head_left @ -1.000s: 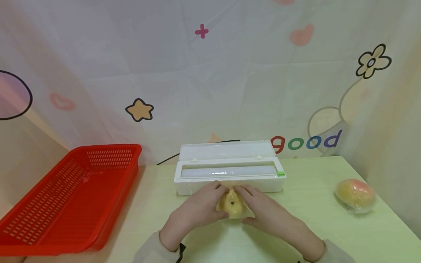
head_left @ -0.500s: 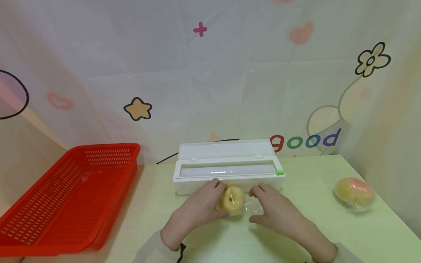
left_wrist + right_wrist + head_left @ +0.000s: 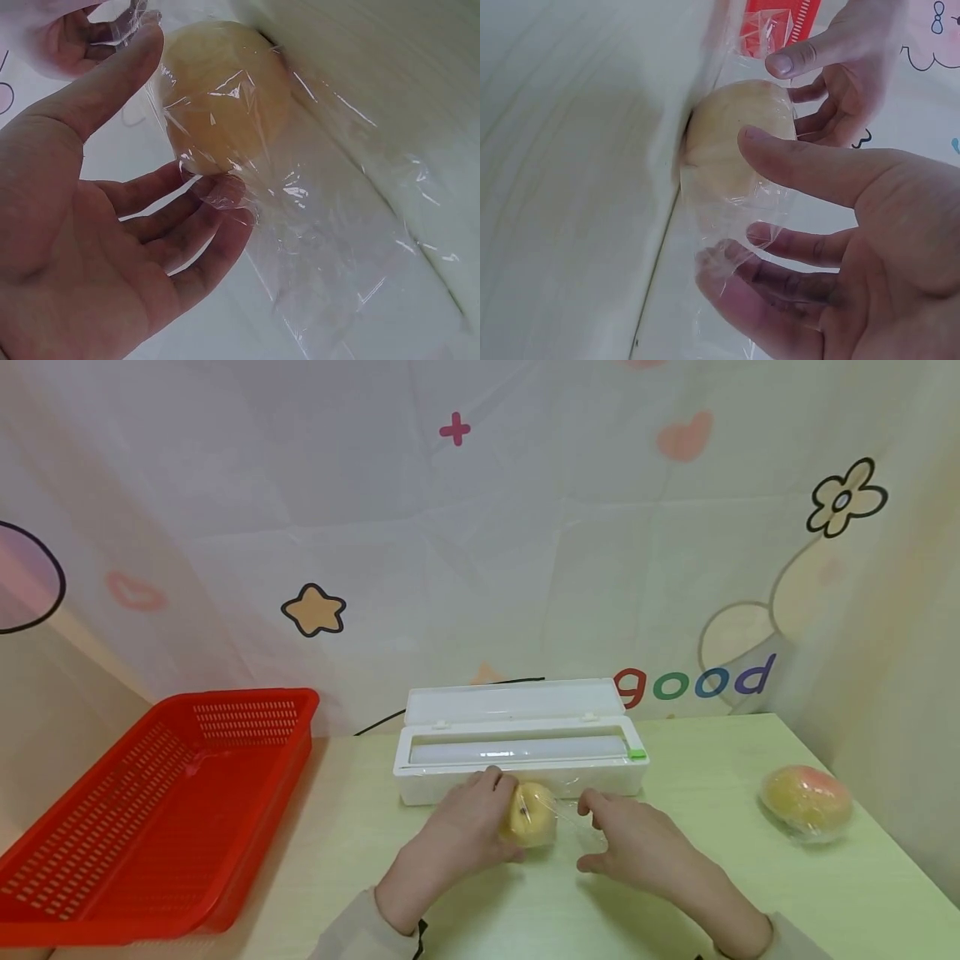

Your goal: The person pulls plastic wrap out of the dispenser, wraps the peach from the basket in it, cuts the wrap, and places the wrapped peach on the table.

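A round yellow fruit with a dark spot, apple- or pear-like, is partly wrapped in clear cling film. My left hand holds its left side, thumb and bent fingers at the fruit. To the right of the fruit, my right hand has thumb and fingers apart; a strip of film stretches from the fruit to its fingers. In the right wrist view, bent fingers touch the film from behind, and the thumb lies across the fruit. Behind both hands stands a white cling film dispenser, lid raised, roll inside.
A red plastic basket stands at the left of the table. A film-wrapped mango-like fruit lies at the right. Behind the table hangs a printed curtain, with a dark cord by the dispenser.
My right hand has moved right, away from the fruit, stretching film out beside it. The fruit has turned so its dark spot faces further left. My left hand stays at its side.
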The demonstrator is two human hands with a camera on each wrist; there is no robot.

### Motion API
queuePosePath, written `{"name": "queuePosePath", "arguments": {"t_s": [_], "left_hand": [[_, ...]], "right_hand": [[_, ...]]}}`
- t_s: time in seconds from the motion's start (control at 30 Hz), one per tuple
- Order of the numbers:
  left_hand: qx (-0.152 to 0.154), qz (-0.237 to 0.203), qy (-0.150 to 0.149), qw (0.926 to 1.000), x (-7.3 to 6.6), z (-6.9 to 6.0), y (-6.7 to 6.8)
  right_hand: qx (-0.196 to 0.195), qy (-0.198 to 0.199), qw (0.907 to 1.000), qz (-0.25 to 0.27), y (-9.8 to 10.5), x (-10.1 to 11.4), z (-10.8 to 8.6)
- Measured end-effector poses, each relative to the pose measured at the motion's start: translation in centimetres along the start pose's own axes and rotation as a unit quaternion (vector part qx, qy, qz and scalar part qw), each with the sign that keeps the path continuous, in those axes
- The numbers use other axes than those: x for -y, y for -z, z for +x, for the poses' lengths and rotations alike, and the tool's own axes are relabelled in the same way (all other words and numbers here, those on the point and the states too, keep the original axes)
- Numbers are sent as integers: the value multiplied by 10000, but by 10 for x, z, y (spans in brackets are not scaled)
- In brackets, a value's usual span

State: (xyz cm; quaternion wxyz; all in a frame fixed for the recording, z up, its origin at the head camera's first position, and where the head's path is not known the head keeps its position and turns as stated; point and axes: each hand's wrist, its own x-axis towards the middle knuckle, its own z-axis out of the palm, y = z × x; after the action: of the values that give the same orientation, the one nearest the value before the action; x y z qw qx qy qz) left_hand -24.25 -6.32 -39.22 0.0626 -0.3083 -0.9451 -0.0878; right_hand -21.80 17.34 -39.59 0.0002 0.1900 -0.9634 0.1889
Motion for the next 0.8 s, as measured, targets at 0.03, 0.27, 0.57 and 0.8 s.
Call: {"name": "queuePosePath", "arguments": {"t_s": [0.03, 0.27, 0.57, 0.8], "left_hand": [[-23, 45, 11, 10000, 0, 0, -1], [-230, 224, -43, 9995, 0, 1, -2], [-354, 290, -172, 9988, 4, 4, -4], [-492, 190, -226, 9984, 6, 5, -4]], "right_hand": [[-6, 34, 10000, 24, 0, -1, -1], [159, 21, 9990, 423, 3, -5, -2], [-652, 263, 9975, -69, 2, 2, -2], [-1141, 869, 9892, -296, -7, 13, 4]]}}
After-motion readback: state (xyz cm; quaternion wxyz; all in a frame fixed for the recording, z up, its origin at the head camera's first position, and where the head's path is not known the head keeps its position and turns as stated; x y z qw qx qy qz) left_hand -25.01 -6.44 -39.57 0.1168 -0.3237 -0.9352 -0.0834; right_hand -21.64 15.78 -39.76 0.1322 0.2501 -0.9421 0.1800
